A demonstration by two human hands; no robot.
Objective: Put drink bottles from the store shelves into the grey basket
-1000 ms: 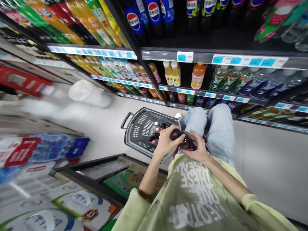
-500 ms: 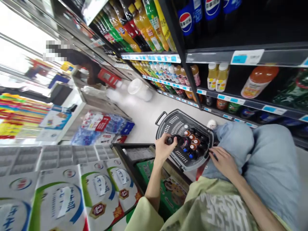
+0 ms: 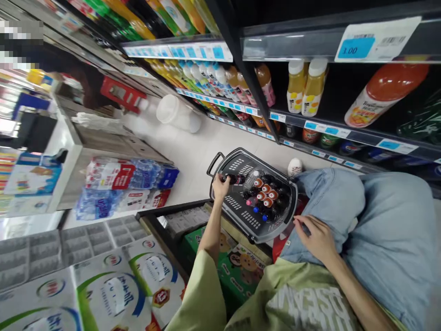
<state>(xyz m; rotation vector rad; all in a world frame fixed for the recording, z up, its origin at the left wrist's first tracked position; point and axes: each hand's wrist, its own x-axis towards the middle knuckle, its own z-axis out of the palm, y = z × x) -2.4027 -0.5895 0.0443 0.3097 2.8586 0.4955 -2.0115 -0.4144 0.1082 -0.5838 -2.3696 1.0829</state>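
Observation:
My left hand is closed around the neck end of a dark drink bottle, low at the far end of the grey shopping basket. Whether that bottle touches the basket floor I cannot tell. Beside it, several dark bottles with orange-and-white caps stand grouped in the basket, along with bottles with blue caps and one with a pink cap. My right hand is by my knee, near the basket's near rim, fingers curled around a small dark shape I cannot make out.
Shelves of drinks line the right, with yellow juice bottles and a large orange bottle. Milk cartons and green boxes are at lower left. Water packs and a white bucket stand beyond. A person is at upper left.
My left hand has moved away from the grouped bottles toward the basket's far end, carrying the dark bottle. My right hand has shifted slightly away from the basket rim. The camera view has shifted.

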